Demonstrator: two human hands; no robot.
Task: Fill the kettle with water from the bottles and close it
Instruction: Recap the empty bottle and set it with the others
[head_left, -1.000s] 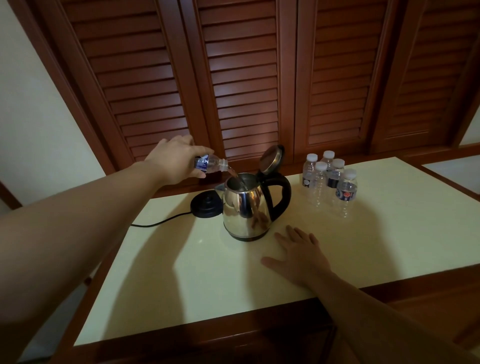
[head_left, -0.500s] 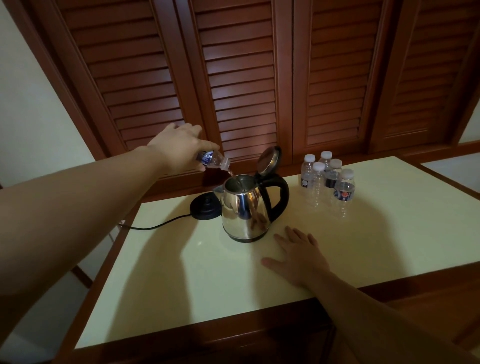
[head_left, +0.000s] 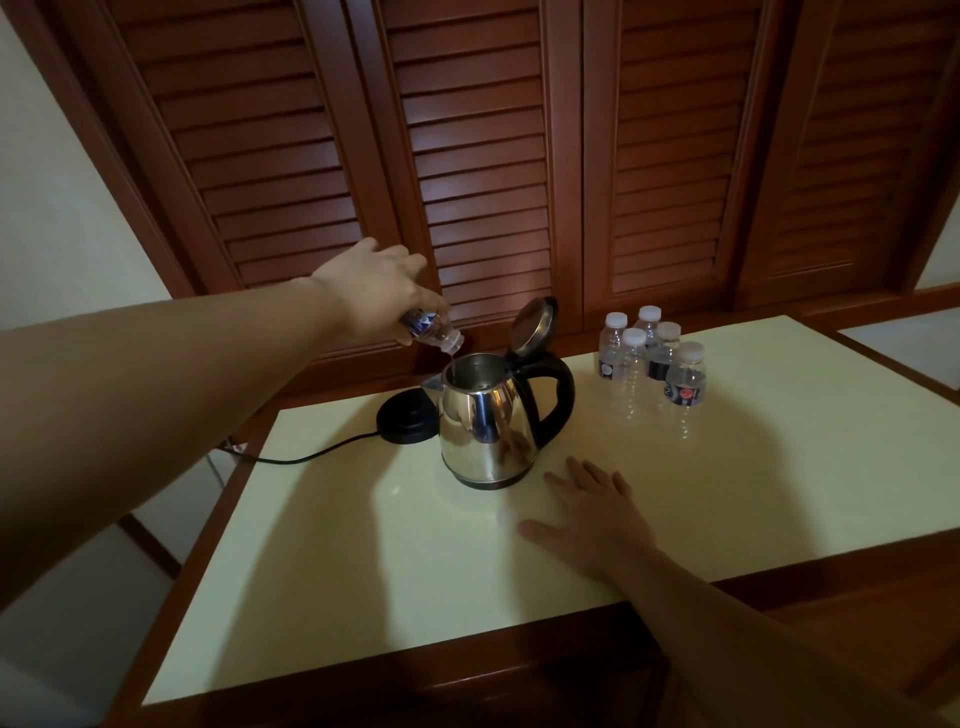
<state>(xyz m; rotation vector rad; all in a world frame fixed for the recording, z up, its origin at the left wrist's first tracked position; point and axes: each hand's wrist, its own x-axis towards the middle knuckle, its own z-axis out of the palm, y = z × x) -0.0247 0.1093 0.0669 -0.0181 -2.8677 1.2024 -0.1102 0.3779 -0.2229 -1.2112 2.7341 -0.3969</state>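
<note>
**Bottle tipped steeper as the pour thins**

While the left hand (head_left: 371, 291) grips a small bottle (head_left: 431, 332) neck-down over the open kettle (head_left: 485, 415), the tilt has steepened since a second ago and the stream has shrunk to a thin thread; that bottle is probably almost empty. The kettle stands off its base (head_left: 408, 418), near the table's (head_left: 363, 571) back edge, lid (head_left: 534, 326) raised; five capped bottles (head_left: 652, 364) wait toward the back right corner; the right hand (head_left: 592, 512) lies flat, fingers spread, holding nothing.
</note>
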